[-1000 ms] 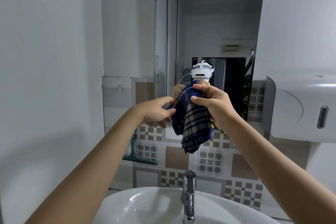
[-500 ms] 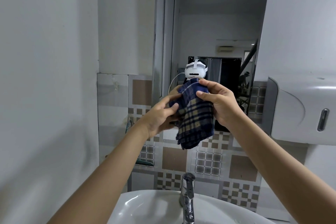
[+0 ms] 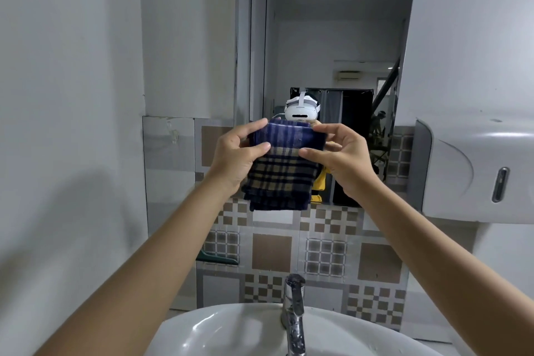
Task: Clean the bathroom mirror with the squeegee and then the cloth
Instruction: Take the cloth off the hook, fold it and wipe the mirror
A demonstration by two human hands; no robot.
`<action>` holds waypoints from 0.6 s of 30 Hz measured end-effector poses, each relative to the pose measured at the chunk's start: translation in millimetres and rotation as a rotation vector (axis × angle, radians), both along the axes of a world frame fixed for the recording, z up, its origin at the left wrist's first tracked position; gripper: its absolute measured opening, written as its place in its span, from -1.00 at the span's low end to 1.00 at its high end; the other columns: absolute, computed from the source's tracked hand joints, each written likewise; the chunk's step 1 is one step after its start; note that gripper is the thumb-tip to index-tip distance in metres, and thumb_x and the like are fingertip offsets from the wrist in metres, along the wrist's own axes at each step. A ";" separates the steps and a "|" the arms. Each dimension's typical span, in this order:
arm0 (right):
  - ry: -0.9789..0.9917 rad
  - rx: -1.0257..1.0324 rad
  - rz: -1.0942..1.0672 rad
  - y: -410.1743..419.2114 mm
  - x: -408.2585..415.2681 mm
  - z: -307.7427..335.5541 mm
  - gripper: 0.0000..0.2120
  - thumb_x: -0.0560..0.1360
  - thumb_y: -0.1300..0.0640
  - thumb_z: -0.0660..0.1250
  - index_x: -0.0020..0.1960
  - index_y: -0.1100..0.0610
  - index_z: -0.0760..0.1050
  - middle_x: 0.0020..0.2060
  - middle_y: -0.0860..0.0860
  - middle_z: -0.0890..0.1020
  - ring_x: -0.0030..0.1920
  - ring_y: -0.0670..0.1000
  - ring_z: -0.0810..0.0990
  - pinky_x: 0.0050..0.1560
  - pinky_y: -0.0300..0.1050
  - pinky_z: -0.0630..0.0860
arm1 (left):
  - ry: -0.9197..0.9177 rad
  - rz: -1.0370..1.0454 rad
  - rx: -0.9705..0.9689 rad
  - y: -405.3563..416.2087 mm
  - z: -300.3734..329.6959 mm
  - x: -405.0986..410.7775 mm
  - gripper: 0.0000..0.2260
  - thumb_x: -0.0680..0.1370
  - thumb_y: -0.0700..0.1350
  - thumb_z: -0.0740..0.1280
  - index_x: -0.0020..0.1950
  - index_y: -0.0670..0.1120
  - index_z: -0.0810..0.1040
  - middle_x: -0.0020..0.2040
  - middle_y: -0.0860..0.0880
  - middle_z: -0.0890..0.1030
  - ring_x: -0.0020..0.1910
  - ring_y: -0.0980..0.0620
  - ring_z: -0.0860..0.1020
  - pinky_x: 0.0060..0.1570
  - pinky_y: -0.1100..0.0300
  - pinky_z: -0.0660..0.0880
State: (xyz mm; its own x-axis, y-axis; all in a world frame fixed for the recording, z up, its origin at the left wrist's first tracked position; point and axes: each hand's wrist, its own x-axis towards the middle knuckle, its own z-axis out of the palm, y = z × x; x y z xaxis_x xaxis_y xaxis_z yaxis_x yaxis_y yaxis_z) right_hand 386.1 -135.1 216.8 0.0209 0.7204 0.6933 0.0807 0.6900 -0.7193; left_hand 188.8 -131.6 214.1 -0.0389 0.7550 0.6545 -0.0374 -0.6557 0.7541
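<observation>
A dark blue and tan plaid cloth (image 3: pixel 281 170), folded into a rectangle, hangs in front of the lower part of the bathroom mirror (image 3: pixel 332 37). My left hand (image 3: pixel 237 153) pinches its upper left edge between thumb and fingers. At the upper right edge, my right hand (image 3: pixel 344 162) grips it the same way. The mirror reflects a white headset just above the cloth and a dark doorway behind. No squeegee is in view.
A white sink (image 3: pixel 231 335) with a chrome tap (image 3: pixel 293 312) sits directly below my arms. On the right wall a white paper dispenser (image 3: pixel 476 170) juts out. Patterned brown and white tiles (image 3: pixel 326 251) run under the mirror. A plain white wall fills the left.
The cloth has gone from a loose bunch hanging between my hands to a flat folded rectangle. Both hands shifted to its top corners and rose a little.
</observation>
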 end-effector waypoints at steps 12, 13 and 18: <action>0.023 0.238 -0.128 0.2 29.1 5.1 -0.49 0.27 0.33 0.58 0.11 0.10 0.41 -0.14 0.13 0.65 -0.20 0.05 0.68 -0.19 -0.08 0.66 | 0.261 0.126 0.227 20.9 34.0 25.2 -0.65 0.39 -0.31 0.45 0.05 0.07 0.60 0.14 -0.04 0.59 0.13 0.00 0.56 0.18 0.04 0.51; -0.010 0.246 -0.159 1.0 34.4 2.9 -0.49 0.28 0.31 0.58 0.11 0.10 0.40 -0.16 0.11 0.64 -0.23 0.02 0.67 -0.23 -0.13 0.65 | 0.229 0.092 0.209 21.1 34.2 30.4 -0.66 0.39 -0.33 0.44 0.03 0.06 0.61 0.14 -0.06 0.59 0.10 -0.03 0.59 0.11 0.08 0.55; 0.003 0.172 -0.161 13.3 52.2 -15.5 -0.47 0.33 0.20 0.56 0.12 -0.05 0.34 0.06 0.02 0.55 -0.04 0.03 0.67 -0.14 -0.02 0.67 | 0.114 0.023 0.116 21.2 32.5 62.8 -0.68 0.38 -0.38 0.42 0.01 -0.02 0.64 0.04 0.00 0.65 -0.08 -0.13 0.64 -0.04 0.05 0.61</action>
State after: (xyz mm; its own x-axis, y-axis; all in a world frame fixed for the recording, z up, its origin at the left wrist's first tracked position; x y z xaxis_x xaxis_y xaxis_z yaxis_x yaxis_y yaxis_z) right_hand 438.3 -121.8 201.3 0.1281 0.5786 0.8055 0.1973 0.7811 -0.5924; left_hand 251.7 -110.4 246.6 0.0247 0.6737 0.7386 0.0601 -0.7385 0.6716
